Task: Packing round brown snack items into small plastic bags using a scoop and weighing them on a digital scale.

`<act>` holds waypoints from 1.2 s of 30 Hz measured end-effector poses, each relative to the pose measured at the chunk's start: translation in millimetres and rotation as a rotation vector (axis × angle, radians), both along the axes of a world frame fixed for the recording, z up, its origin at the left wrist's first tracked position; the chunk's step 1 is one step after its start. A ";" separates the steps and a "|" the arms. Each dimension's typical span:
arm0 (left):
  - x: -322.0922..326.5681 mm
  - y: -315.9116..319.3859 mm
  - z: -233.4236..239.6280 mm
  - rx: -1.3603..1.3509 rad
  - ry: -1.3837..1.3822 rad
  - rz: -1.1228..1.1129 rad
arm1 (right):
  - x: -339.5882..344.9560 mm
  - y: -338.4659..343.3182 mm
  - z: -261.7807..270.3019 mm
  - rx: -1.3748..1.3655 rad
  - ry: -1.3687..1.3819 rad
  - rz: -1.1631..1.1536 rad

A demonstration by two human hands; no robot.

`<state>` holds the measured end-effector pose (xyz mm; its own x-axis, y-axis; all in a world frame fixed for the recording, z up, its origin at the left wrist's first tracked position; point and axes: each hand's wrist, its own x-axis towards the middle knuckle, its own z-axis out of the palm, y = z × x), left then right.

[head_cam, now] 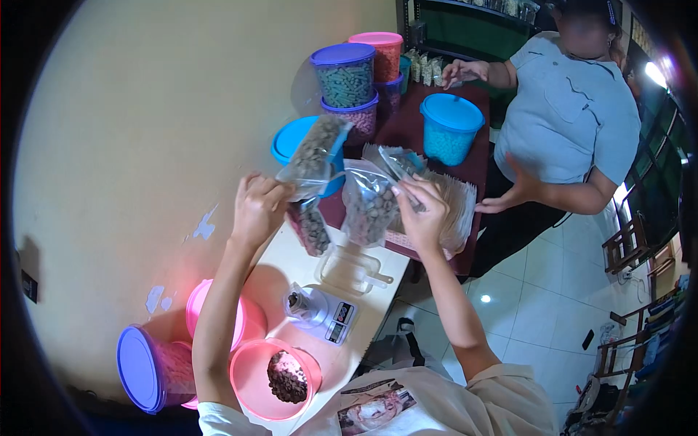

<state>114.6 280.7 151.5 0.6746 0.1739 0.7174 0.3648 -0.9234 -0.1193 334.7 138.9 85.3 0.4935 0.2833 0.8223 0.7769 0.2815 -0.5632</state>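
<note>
My left hand (260, 204) grips the top of a clear plastic pouch (319, 146) of small brownish pieces. A second filled pouch (312, 226) hangs just below that hand; its top is hidden. Between the fingers of my right hand (422, 207) is a clear pouch (371, 204) of round, dark pieces, with another pouch (402, 162) behind the fingertips. Below my hands, a small open bag (299, 304) with dark pieces stands on a white digital kitchen scale (327, 316). An open pink tub (245, 376) holds loose dark brown pieces (289, 384).
A shallow tray (332, 261) with a scoop (376, 280) lies on the pale table (376, 305). Packed bags (455, 210) line the dark red table (403, 131), near a blue-lidded tub (452, 131). Lidded tubs (344, 76) are stacked by the wall. A person (567, 114) stands opposite, hands raised.
</note>
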 end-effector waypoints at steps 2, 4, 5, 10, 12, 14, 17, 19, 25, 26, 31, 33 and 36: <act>27.0 -4.8 3.5 -0.021 0.030 -0.054 | 22.4 -8.4 6.5 -0.072 -0.045 -0.025; 53.3 -6.7 4.3 -0.039 0.060 -0.108 | 42.5 -13.6 14.7 -0.141 -0.090 -0.049; 67.3 -6.7 3.9 -0.035 0.086 -0.109 | 52.6 -15.7 20.8 -0.193 -0.100 -0.077; 137.2 3.7 -1.5 -0.081 0.189 -0.135 | 110.5 -15.2 28.6 -0.262 -0.147 -0.133; 163.8 9.2 -0.1 -0.085 0.216 -0.133 | 130.4 -12.7 32.4 -0.334 -0.187 -0.172; 190.3 16.6 1.0 -0.064 0.217 -0.142 | 149.2 -9.6 34.7 -0.405 -0.228 -0.210; 226.5 27.7 4.6 -0.086 0.246 -0.119 | 174.3 -3.0 34.5 -0.422 -0.229 -0.237; 247.6 35.6 5.7 -0.068 0.245 -0.114 | 186.0 3.5 35.8 -0.577 -0.174 -0.260; 296.1 53.1 -1.4 -0.033 0.281 -0.094 | 217.9 21.5 41.5 -0.631 -0.076 -0.249; 303.0 54.7 -2.9 -0.034 0.291 -0.089 | 221.7 23.5 41.0 -0.617 -0.062 -0.250; 327.8 72.6 -8.9 -0.023 0.303 -0.095 | 221.1 12.2 43.6 -0.590 -0.178 -0.314; 337.2 84.7 -14.2 -0.023 0.302 -0.075 | 207.6 -9.6 54.2 -0.432 -0.242 -0.238; 347.0 99.6 -28.9 -0.071 0.309 -0.032 | 147.5 -55.3 48.9 -0.172 0.314 0.436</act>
